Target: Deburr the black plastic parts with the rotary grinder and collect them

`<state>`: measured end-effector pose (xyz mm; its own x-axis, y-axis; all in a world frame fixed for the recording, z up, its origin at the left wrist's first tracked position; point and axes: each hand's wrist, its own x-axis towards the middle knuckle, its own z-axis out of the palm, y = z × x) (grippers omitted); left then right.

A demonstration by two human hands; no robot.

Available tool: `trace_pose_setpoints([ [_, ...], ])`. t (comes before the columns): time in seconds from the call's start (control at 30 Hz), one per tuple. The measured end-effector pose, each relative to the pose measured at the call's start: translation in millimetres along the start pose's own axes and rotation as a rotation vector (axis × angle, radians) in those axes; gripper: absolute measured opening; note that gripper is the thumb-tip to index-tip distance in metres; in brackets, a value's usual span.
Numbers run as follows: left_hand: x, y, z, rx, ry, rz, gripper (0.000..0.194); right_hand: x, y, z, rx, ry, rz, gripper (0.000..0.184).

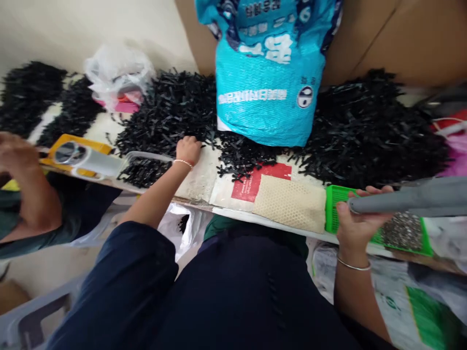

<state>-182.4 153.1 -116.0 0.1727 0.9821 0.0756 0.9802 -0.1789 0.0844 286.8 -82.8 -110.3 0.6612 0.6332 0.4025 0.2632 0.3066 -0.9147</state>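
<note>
My left hand (pixel 188 149) reaches forward to the edge of a big heap of small black plastic pieces (pixel 171 112) and its fingers curl into them; what they hold is hidden. My right hand (pixel 359 218) grips the handle of a grey tool (pixel 408 198) that lies across a green tray (pixel 337 204). The tray carries a patch of small dark parts (pixel 401 231). A cream honeycomb mat (pixel 290 201) lies just left of the tray.
A turquoise woven sack (pixel 268 73) stands in the middle of the heap, with more black pieces (pixel 368 126) to its right. Another person's arm (pixel 27 189) is at the left by a yellow tape dispenser (pixel 78 155). A clear plastic bag (pixel 116 73) sits behind.
</note>
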Motion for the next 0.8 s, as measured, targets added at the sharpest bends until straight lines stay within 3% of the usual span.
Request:
trace_pose_setpoints([
  [0.17,-1,-9,8.9,0.002,0.025,0.081,0.028,-20,4,-34,-0.47,0.143,-0.485,0.076],
  [0.27,-7,-14,7.3,0.155,0.0,0.083,0.04,-23,-5,-36,-0.682,0.094,-0.724,0.074],
  [0.33,-12,-13,3.3,0.227,-0.019,0.098,0.046,-17,-14,-28,-0.781,-0.076,-0.748,0.073],
  [0.4,-18,-10,-0.6,0.258,-0.022,0.11,0.05,-4,-23,-14,-0.935,-0.323,-0.673,0.063],
  [0.53,-26,-6,0.3,0.222,-0.002,0.095,0.052,45,-24,22,-1.224,-0.799,-0.544,0.046],
  [0.67,-27,-8,7.2,0.112,0.047,0.012,0.045,88,3,44,-1.215,-1.008,-0.648,0.04],
  [0.8,-26,-9,7.3,-0.024,0.054,0.026,0.026,102,27,50,-1.209,-1.057,-0.717,0.031],
])
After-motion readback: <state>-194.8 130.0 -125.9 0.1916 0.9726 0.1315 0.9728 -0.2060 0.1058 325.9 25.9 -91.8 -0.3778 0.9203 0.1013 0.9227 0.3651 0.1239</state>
